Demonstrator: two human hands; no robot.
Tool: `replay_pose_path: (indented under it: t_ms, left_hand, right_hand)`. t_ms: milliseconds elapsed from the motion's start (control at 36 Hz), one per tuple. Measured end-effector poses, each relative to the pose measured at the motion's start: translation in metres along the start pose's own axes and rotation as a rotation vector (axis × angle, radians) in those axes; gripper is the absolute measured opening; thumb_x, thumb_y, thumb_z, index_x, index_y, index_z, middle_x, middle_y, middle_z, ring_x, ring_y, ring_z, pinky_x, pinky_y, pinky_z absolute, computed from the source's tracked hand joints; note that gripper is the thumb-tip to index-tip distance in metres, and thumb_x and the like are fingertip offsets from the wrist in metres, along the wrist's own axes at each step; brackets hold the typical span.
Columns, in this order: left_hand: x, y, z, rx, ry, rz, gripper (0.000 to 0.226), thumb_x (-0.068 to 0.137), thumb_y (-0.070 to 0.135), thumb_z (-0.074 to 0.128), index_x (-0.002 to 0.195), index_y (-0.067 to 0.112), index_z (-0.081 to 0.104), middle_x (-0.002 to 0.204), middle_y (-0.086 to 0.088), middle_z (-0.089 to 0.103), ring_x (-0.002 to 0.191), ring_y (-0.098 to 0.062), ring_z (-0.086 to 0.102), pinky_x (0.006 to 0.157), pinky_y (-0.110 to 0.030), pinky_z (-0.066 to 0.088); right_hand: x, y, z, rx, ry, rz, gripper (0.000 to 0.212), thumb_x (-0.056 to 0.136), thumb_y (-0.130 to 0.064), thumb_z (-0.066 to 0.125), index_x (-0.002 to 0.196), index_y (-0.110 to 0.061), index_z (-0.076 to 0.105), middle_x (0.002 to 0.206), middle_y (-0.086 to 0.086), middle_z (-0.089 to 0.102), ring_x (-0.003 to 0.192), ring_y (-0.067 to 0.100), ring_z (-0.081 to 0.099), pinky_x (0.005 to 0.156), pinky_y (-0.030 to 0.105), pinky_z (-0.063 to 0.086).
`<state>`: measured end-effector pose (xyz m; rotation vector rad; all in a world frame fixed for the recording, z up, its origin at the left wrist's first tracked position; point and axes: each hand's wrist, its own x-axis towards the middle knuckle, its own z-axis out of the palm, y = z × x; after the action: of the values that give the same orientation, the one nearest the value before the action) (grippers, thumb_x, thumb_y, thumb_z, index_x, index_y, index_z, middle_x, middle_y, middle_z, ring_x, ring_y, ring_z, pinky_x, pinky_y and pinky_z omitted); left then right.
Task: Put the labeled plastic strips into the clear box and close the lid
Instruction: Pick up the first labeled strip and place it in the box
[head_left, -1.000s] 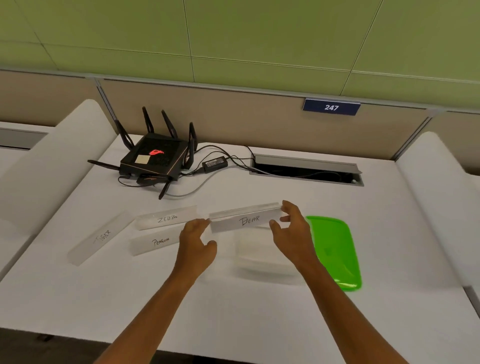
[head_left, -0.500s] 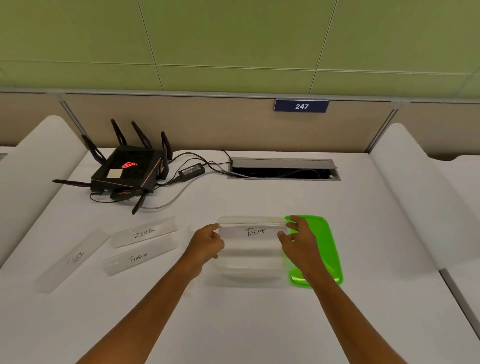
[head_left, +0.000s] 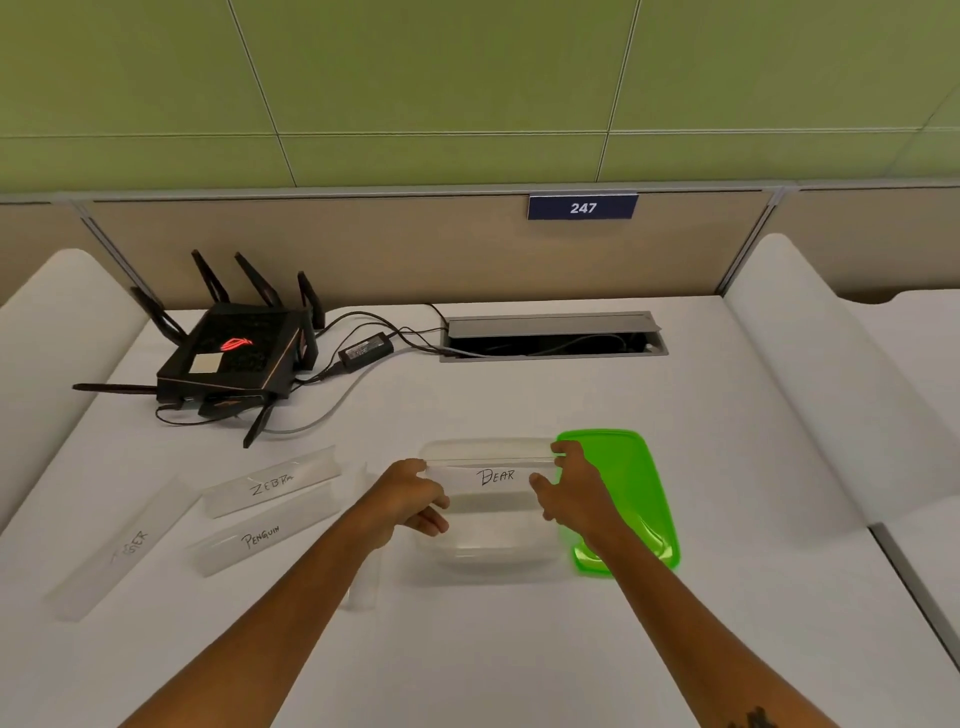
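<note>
You have brought the BEAR strip (head_left: 493, 474) down and toward you — a second ago it hung above the table ahead of the clear box (head_left: 488, 551); now it sits across the box's open top, toward the far rim. Your left hand (head_left: 410, 496) pinches its left end, fingers curled closed on it, and your right hand (head_left: 574, 491) pinches the right end the same way, thumb below and fingers over the top edge. Whether the strip already touches the box walls is hard to tell through the clear plastic.

That puts the first strip at the point of release, by my reading — lower it, then let go. Three strips lie on the white table (head_left: 519, 649) to your left, well apart from the box: the ZEBRA strip (head_left: 272, 482), the PENGUIN strip (head_left: 260, 535) and the TIGER strip (head_left: 124, 548). The green lid (head_left: 631, 493) lies just beside the box on its right, partly under your right wrist, so closing comes last.
</note>
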<state>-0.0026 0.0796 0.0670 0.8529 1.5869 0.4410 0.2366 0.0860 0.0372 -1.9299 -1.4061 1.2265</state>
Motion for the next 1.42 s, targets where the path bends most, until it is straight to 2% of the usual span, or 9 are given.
replay_pose_path:
  t_ms: [83, 194, 278, 361, 444, 611, 972, 1111, 1417]
  left_hand:
    - [0.005, -0.001, 0.002, 0.018, -0.025, -0.014, 0.079, 0.09, -0.003, 0.057, 0.161, 0.005, 0.021, 0.109, -0.022, 0.073, 0.067, -0.029, 0.076, 0.065, -0.037, 0.063]
    - [0.013, -0.002, 0.007, 0.036, -0.034, -0.019, 0.068, 0.092, -0.004, 0.052, 0.155, 0.0, 0.027, 0.108, -0.025, 0.073, 0.072, -0.03, 0.077, 0.069, -0.038, 0.064]
    - [0.012, 0.001, 0.011, 0.062, -0.046, -0.041, 0.028, 0.092, -0.006, 0.05, 0.118, 0.003, 0.047, 0.112, -0.029, 0.072, 0.084, -0.039, 0.077, 0.085, -0.046, 0.064]
    - [0.015, 0.003, 0.015, 0.098, -0.056, -0.066, 0.009, 0.091, -0.006, 0.049, 0.096, 0.001, 0.052, 0.097, -0.023, 0.073, 0.08, -0.037, 0.078, 0.079, -0.041, 0.065]
    - [0.021, 0.001, 0.018, 0.117, -0.07, -0.095, 0.012, 0.091, -0.006, 0.049, 0.099, -0.003, 0.057, 0.09, -0.02, 0.071, 0.069, -0.029, 0.075, 0.065, -0.033, 0.065]
    - [0.027, -0.002, 0.02, 0.109, -0.074, -0.108, 0.014, 0.092, -0.006, 0.047, 0.095, 0.003, 0.058, 0.085, -0.018, 0.069, 0.059, -0.023, 0.072, 0.056, -0.029, 0.061]
    - [0.031, -0.011, 0.019, -0.136, -0.1, -0.09, 0.014, 0.097, -0.001, 0.054, 0.1, -0.006, 0.067, 0.085, -0.018, 0.071, 0.066, -0.023, 0.068, 0.064, -0.032, 0.061]
    - [0.03, -0.012, 0.02, -0.372, -0.074, -0.078, 0.012, 0.097, -0.003, 0.056, 0.096, -0.008, 0.067, 0.089, -0.021, 0.075, 0.077, -0.028, 0.072, 0.076, -0.038, 0.063]
    - [0.032, -0.016, 0.017, -0.632, -0.073, -0.095, 0.015, 0.097, -0.001, 0.055, 0.11, -0.007, 0.06, 0.112, -0.029, 0.075, 0.104, -0.037, 0.075, 0.088, -0.044, 0.06]
  right_hand:
    - [-0.001, -0.002, 0.002, -0.016, -0.031, 0.035, 0.054, 0.095, -0.02, 0.066, 0.142, -0.016, 0.039, 0.077, -0.011, 0.051, 0.055, 0.022, 0.063, 0.063, 0.037, 0.056]
    - [0.002, -0.003, 0.008, -0.042, -0.067, 0.078, 0.06, 0.093, -0.023, 0.065, 0.145, -0.015, 0.036, 0.079, 0.004, 0.066, 0.051, 0.023, 0.06, 0.053, 0.035, 0.053]
    - [0.005, -0.003, 0.011, -0.089, -0.079, 0.088, 0.064, 0.093, -0.026, 0.065, 0.148, -0.015, 0.034, 0.098, 0.009, 0.07, 0.046, 0.021, 0.06, 0.062, 0.039, 0.061]
    - [0.006, -0.004, 0.013, -0.118, -0.088, 0.096, 0.066, 0.093, -0.026, 0.064, 0.15, -0.013, 0.033, 0.117, 0.008, 0.065, 0.052, 0.026, 0.066, 0.063, 0.044, 0.064]
    - [0.007, -0.006, 0.015, -0.171, -0.099, 0.117, 0.067, 0.093, -0.027, 0.063, 0.151, -0.012, 0.032, 0.123, 0.006, 0.059, 0.066, 0.037, 0.076, 0.071, 0.047, 0.064]
    - [0.01, -0.005, 0.021, -0.214, -0.095, 0.123, 0.07, 0.093, -0.034, 0.062, 0.152, -0.013, 0.031, 0.141, 0.009, 0.057, 0.062, 0.033, 0.077, 0.078, 0.045, 0.064]
    - [0.01, 0.001, 0.024, -0.131, -0.016, 0.142, 0.061, 0.092, -0.032, 0.064, 0.144, -0.011, 0.042, 0.101, -0.002, 0.061, 0.064, 0.032, 0.077, 0.076, 0.046, 0.064]
    - [0.01, 0.002, 0.028, -0.056, 0.05, 0.163, 0.058, 0.089, -0.027, 0.065, 0.141, -0.011, 0.048, 0.107, 0.0, 0.062, 0.062, 0.031, 0.076, 0.073, 0.046, 0.064]
    - [0.013, 0.005, 0.025, 0.079, 0.149, 0.182, 0.05, 0.09, -0.018, 0.065, 0.138, -0.01, 0.055, 0.109, -0.002, 0.056, 0.047, 0.024, 0.067, 0.067, 0.044, 0.065]
